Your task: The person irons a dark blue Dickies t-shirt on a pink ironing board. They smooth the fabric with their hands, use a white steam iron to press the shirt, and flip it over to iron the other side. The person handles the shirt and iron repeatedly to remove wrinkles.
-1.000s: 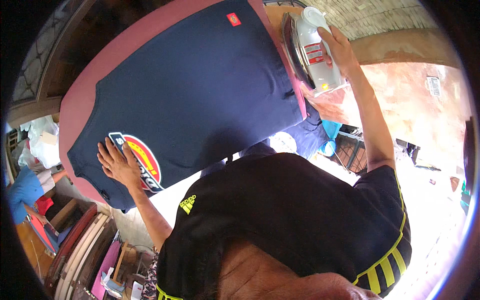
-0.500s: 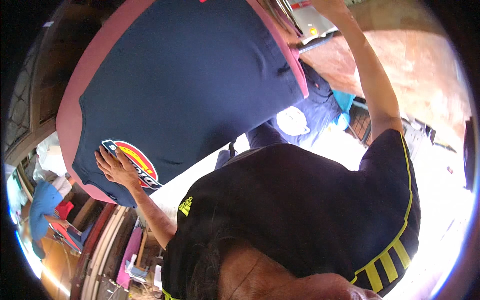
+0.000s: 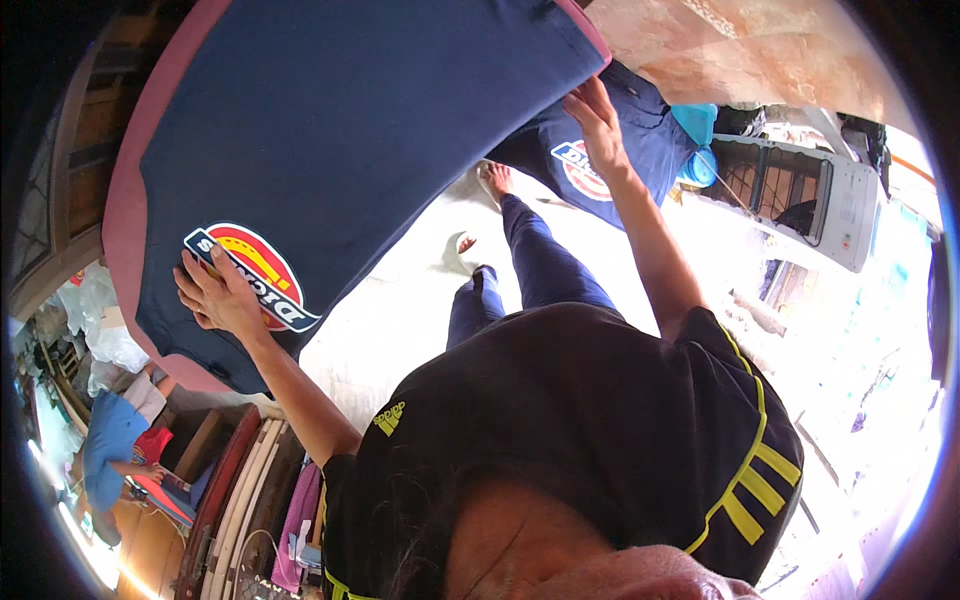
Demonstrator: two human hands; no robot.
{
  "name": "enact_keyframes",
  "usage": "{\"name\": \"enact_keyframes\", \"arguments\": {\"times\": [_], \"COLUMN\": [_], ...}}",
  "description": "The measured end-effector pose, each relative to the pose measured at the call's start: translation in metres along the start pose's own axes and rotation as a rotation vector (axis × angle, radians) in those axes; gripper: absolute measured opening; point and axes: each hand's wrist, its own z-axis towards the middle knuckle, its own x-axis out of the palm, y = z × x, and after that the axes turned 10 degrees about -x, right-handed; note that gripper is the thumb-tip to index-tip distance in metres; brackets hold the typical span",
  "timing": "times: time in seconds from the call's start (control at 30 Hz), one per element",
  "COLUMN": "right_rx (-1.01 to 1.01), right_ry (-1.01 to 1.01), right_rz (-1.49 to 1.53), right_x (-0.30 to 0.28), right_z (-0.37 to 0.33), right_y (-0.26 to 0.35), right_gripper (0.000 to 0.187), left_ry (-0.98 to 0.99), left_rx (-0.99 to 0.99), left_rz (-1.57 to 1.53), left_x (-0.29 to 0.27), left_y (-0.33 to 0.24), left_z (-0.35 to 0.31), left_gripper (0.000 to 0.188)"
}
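Note:
A dark navy garment (image 3: 350,150) lies spread over a pink board (image 3: 125,215); a red, yellow and white printed emblem (image 3: 265,265) shows near its lower left. My left hand (image 3: 222,295) rests flat over part of that emblem, fingers spread. At the cloth's right edge, by the board's corner, my right hand (image 3: 600,125) has its fingers and thumb closed about the hem; the fingertips are partly hidden. Just beyond this hand, a second navy garment (image 3: 640,130) with a similar emblem hangs or lies below the board's level.
My legs (image 3: 545,250) stand on a brightly lit floor. A white appliance casing (image 3: 845,210) and blue containers (image 3: 697,165) are at the right. At the lower left are long rolls (image 3: 240,500), plastic bags (image 3: 110,335) and a person in blue (image 3: 110,440).
My right hand has come from the far upper right down to the garment's near right edge. My left hand stays on the emblem. The view has shifted, showing more of my legs and the floor.

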Motion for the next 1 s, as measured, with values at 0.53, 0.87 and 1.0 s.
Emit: {"name": "enact_keyframes", "arguments": {"times": [0.53,0.87,1.0], "right_rx": [-0.094,-0.019,-0.042], "right_ry": [0.067,0.139,0.233], "right_rz": [-0.219,-0.057,-0.166], "right_x": [-0.040,-0.057,-0.060], "right_z": [0.001,-0.046,-0.041], "right_y": [-0.066,-0.027,-0.018], "right_gripper": [0.028,0.029,0.022], "left_ry": [0.342,0.887,0.983], "left_rx": [0.697,0.427,0.219], "left_rz": [-0.643,-0.914,-0.847], "left_x": [-0.030,0.057,0.067], "left_y": [-0.164,-0.296,-0.334], "left_z": [-0.192,-0.257,-0.246], "left_gripper": [0.027,0.019,0.029]}}
